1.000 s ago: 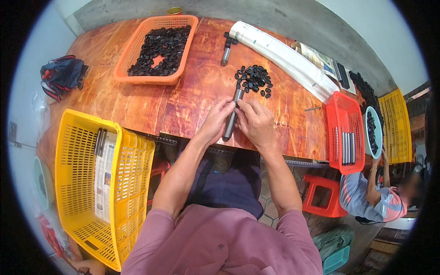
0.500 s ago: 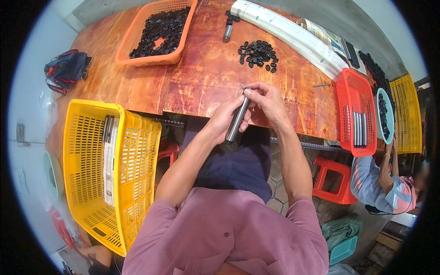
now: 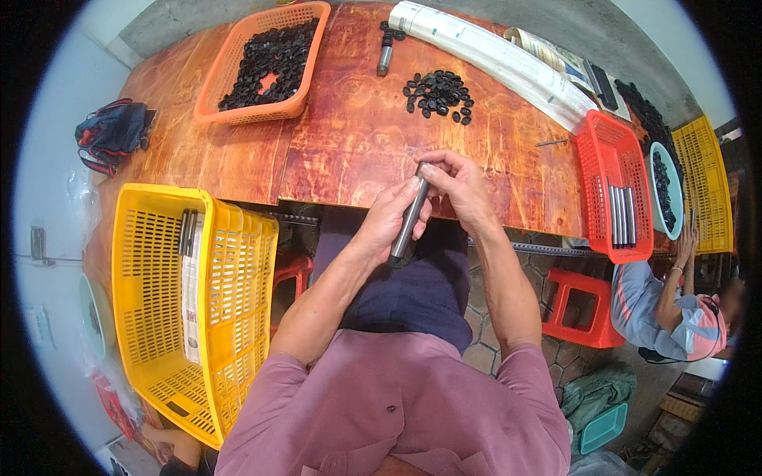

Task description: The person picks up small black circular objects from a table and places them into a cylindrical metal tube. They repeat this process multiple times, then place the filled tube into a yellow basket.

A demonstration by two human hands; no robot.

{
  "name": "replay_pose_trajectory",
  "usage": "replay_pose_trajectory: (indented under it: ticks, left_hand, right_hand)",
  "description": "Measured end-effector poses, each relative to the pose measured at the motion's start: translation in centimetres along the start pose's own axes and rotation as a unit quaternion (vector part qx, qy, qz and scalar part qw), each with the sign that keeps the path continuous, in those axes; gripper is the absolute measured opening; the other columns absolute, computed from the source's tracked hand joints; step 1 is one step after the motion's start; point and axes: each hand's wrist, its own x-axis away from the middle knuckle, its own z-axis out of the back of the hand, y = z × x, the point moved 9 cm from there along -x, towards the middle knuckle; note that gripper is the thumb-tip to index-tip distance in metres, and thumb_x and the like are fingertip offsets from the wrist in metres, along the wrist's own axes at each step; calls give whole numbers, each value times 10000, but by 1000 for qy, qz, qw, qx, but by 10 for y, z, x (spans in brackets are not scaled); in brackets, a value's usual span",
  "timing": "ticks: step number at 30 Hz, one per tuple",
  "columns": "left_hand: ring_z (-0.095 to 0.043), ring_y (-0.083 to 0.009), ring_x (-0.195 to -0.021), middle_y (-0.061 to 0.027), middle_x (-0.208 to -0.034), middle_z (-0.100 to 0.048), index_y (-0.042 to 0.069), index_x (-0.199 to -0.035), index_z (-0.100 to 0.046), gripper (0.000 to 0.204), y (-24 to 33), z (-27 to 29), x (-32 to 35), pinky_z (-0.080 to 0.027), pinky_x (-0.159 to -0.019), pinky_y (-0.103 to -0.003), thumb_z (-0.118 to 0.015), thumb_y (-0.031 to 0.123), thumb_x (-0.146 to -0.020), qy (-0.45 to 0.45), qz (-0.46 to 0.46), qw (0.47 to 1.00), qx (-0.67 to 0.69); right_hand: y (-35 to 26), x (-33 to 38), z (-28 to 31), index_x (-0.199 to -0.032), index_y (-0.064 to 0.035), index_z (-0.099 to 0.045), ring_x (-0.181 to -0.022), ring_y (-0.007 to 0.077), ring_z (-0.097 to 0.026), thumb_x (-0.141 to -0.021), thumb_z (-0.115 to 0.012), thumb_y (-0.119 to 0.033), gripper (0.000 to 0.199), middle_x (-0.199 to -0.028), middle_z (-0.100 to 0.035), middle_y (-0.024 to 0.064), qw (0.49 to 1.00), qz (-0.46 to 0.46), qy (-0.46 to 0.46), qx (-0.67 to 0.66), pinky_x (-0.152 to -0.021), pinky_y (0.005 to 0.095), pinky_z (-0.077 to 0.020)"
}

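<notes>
Between my hands, just off the table's near edge, a dark metal tube [image 3: 409,224] is held at a slant, its upper end away from me. My left hand [image 3: 386,214] is closed around the tube's middle. My right hand [image 3: 458,184] has its thumb and fingers pressed onto the upper end, covering it; whether a small part sits there I cannot make out. Beyond my hands, a pile of small black oval caps [image 3: 438,94] lies on the wooden table [image 3: 349,159]. Another short metal tube [image 3: 385,57] stands near a few black caps.
An orange basket [image 3: 208,99] of black caps stands far left, a yellow crate [image 3: 238,309] with tubes near left. At right are a red basket [image 3: 591,170] of tubes, a pale-green basin [image 3: 673,226], a red stool [image 3: 583,305] and another person [image 3: 667,305]. A long white roll [image 3: 492,59] lies behind.
My hands keep their grip on the tube, with only a slight shift. The view has moved a little. The person at right has shifted an arm.
</notes>
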Motion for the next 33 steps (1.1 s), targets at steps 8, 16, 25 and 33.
replay_pose_trajectory:
  ticks: [8,16,25,33]
  left_hand:
    - [-654,-108,-809,-55,-972,-679,-11,-1263,-587,373,22,-7,8,-552,-752,-258,-556,314,-1081,-37,-99,985,-137]
    - [-667,-136,-935,-70,-1106,-656,2,-1346,-547,355,27,-15,13,-550,-860,-289,-501,256,-1102,-96,-144,963,-207]
    - [-663,-132,-932,-84,-1080,-676,-10,-1366,-529,359,23,-10,12,-548,-852,-289,-524,221,-1092,-54,-134,967,-210]
    - [-690,-321,-999,-209,-1167,-679,-20,-1389,-517,416,82,-26,8,-545,-873,-398,-599,127,-1009,-17,-342,726,-596]
  right_hand:
    - [-26,8,-5,-1292,20,-580,-845,115,-667,-977,-674,-71,341,-1067,-704,105,997,63,-15,-35,-674,255,-551]
    - [-33,16,-12,-1334,6,-545,-860,122,-672,-984,-639,-38,365,-1131,-698,131,996,55,-59,-44,-684,254,-557]
    - [-28,13,-6,-1344,12,-538,-973,159,-676,-1006,-628,-74,359,-1199,-685,142,994,80,-49,-61,-786,284,-574]
    - [-31,2,15,-1296,32,-589,-966,155,-681,-1018,-606,-89,304,-1155,-694,124,994,109,-8,-15,-829,290,-564]
